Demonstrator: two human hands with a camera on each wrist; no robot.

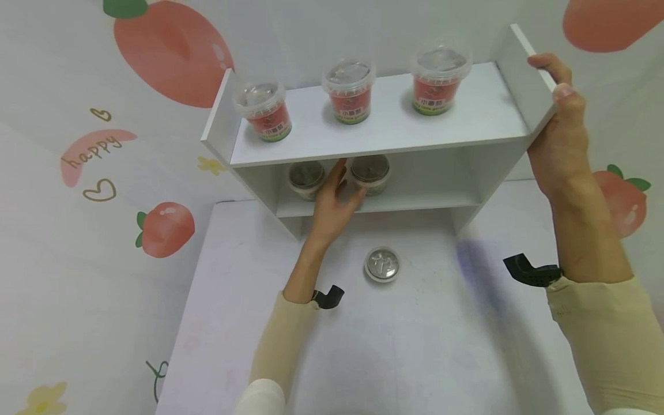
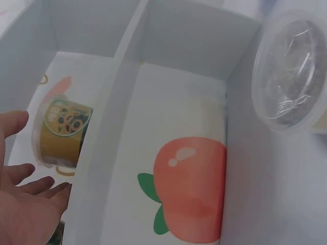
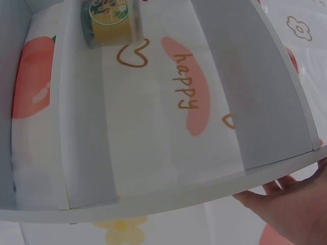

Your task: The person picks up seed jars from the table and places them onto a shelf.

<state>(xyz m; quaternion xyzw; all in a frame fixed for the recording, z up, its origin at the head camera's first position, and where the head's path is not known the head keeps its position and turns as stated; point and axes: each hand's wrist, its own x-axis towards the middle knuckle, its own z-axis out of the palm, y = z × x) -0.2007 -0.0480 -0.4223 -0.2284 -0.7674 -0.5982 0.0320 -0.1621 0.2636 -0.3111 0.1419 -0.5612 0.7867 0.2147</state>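
My left hand [image 1: 332, 210] reaches into the middle level of a white shelf [image 1: 373, 144], its fingers spread between two tubs. One tub [image 1: 370, 170] is to the right of it, close to the thumb, and another tub [image 1: 306, 176] is to its left. In the left wrist view, the fingers [image 2: 36, 186] stay apart beside a tub with a yellow label [image 2: 64, 133]. My right hand [image 1: 562, 124] grips the edge of the shelf's right side panel [image 1: 524, 80]. In the right wrist view its fingers [image 3: 273, 188] bend over that panel's edge.
Three clear-lidded cups with red labels, a left cup [image 1: 264, 112], a middle cup [image 1: 350, 92] and a right cup [image 1: 440, 80], stand on the top shelf. Another lidded tub [image 1: 382, 264] sits on the white table [image 1: 363, 346] before the shelf. A patterned wall [image 1: 104, 276] is behind.
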